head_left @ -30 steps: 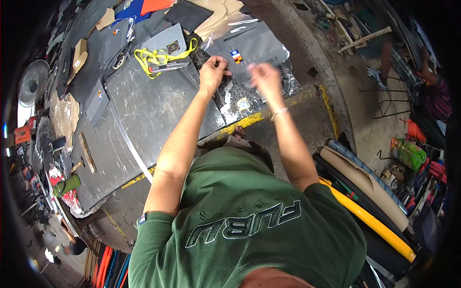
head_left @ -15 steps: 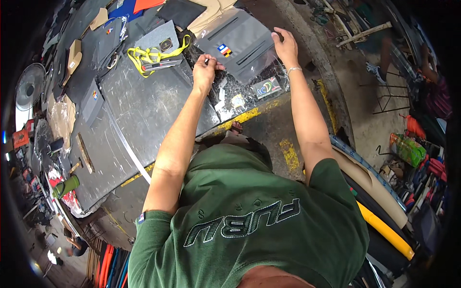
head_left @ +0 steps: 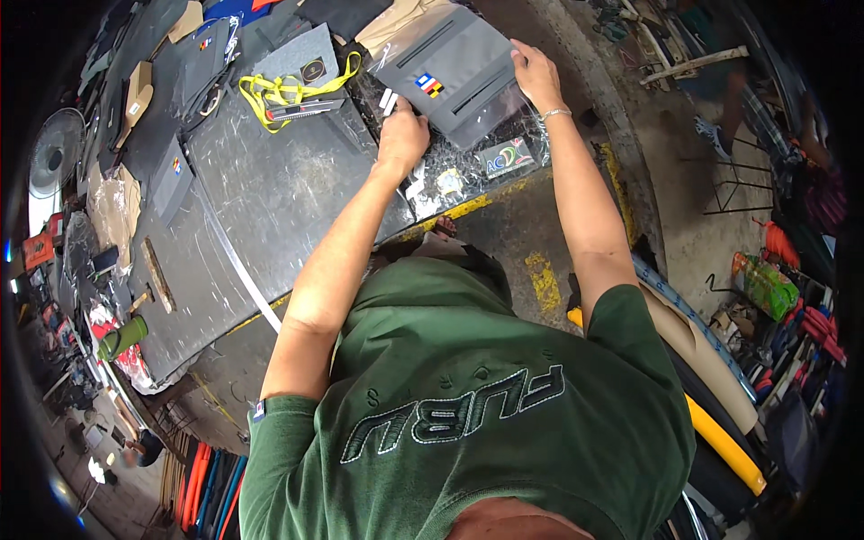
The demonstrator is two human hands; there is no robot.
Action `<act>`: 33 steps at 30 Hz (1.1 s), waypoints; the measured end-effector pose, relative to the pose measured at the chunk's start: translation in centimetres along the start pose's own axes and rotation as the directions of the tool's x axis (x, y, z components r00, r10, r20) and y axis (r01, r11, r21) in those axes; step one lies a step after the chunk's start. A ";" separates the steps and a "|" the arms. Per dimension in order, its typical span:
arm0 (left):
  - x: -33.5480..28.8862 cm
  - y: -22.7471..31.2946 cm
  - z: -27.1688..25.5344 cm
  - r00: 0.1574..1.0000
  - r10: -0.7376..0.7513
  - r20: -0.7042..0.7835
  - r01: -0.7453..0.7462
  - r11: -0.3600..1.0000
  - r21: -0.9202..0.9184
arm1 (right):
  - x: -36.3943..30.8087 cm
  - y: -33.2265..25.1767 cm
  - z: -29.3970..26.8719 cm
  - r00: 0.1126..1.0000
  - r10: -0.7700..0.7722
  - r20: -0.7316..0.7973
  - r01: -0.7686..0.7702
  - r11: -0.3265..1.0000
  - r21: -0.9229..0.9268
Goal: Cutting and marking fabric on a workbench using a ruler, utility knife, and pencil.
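Emblem, round and black, its print too small to read, lies left of the flat grey slotted panel; a dark rectangular lettered card lies just on its near side. Tangled yellow strap lies left of the panel. The left hand, fingers curled, is by the panel's left edge, its grip unclear; the right hand, partly open, touches the right edge.

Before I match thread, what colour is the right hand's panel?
The panel is grey, clearest in head view.
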State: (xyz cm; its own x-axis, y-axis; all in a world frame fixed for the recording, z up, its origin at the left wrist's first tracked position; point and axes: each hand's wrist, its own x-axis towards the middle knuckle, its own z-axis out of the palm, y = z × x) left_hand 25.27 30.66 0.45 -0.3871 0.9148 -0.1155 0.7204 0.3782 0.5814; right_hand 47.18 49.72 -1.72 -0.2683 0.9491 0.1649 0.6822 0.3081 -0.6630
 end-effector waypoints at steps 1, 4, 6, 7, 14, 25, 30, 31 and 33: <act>-0.1 0.3 0.1 1.000 0.017 0.003 -0.017 0.999 0.046 | 0.0 0.1 0.0 1.000 -0.018 -0.004 0.018 1.000 -0.005; -0.3 0.9 -0.6 1.000 -0.002 0.014 0.001 0.995 0.097 | -0.1 0.9 -0.1 0.999 -0.034 -0.009 0.034 0.999 -0.033; -0.1 0.1 -2.0 0.999 -0.025 0.020 0.024 0.997 0.080 | 0.0 0.7 -0.1 0.999 -0.048 -0.005 0.047 0.998 -0.051; -0.3 -0.9 -2.8 1.000 -0.025 -0.008 0.025 1.000 -0.017 | 0.0 0.5 -0.2 0.993 -0.067 -0.098 0.070 0.997 0.018; -8.2 -7.3 -12.8 0.958 -0.263 0.117 0.279 0.949 -0.145 | -5.6 2.0 -5.5 0.980 0.084 -0.180 -0.006 0.918 0.396; -8.4 -20.3 -20.8 0.732 -0.457 0.506 0.568 -0.002 -0.823 | -18.3 -2.6 -4.6 0.944 0.318 -0.085 -0.232 0.827 0.512; -2.4 -24.8 -21.5 0.763 -0.416 0.494 0.534 -0.024 -0.845 | -21.6 -5.3 -6.9 0.943 0.298 -0.146 -0.217 0.885 0.411; -0.6 -25.5 -21.9 0.748 -0.446 0.491 0.535 -0.033 -0.844 | -22.8 -5.8 -6.9 0.942 0.308 -0.136 -0.234 0.888 0.395; 3.0 -30.5 -23.2 0.797 -0.444 0.409 0.412 -0.095 -0.906 | -24.2 -7.5 -6.0 0.953 0.286 -0.104 -0.227 0.894 0.386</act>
State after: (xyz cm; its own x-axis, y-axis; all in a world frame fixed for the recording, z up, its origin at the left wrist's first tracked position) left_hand -11.22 18.54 1.06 -0.3928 0.6197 -0.6795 -0.7496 0.2123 0.6269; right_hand 52.59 24.83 3.64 0.0103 0.9990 0.0430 0.4080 0.0351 -0.9123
